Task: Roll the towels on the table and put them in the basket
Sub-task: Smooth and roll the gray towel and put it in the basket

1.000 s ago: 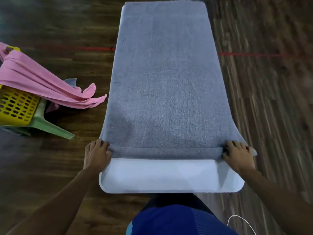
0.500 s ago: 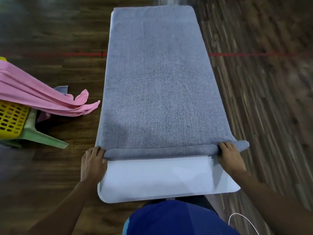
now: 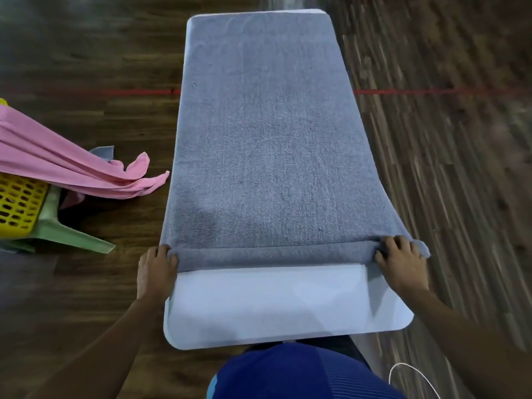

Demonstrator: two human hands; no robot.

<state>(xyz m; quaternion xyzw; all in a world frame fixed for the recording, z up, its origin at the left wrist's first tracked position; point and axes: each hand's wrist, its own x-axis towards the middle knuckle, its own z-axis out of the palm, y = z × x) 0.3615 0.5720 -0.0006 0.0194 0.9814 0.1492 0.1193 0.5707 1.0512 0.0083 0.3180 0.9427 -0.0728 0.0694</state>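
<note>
Two grips show at the near end of the bench [image 3: 273,309]; what does each hold? (Student)

Left grip [image 3: 157,269]: fingers curled over the left end of the roll [image 3: 270,256] of the grey towel [image 3: 267,139], at the bench's left edge. Right grip [image 3: 401,263]: fingers curled onto the roll's right end, at the bench's right edge, where a corner of towel overhangs. (Tutor)

And the rest of that towel? (Student)

Spread flat along the bench, from the roll to the bench's far end. The white bench top shows between the roll and the bench's near edge. (Tutor)

What lies off the bench? (Student)

Left of the bench, on the wooden floor [image 3: 86,283]: a yellow basket [image 3: 17,203] beside a green plastic leg [image 3: 69,236]. A pink towel [image 3: 57,165] is draped over the basket, its tail ending just beside the bench's left edge. (Tutor)
</note>
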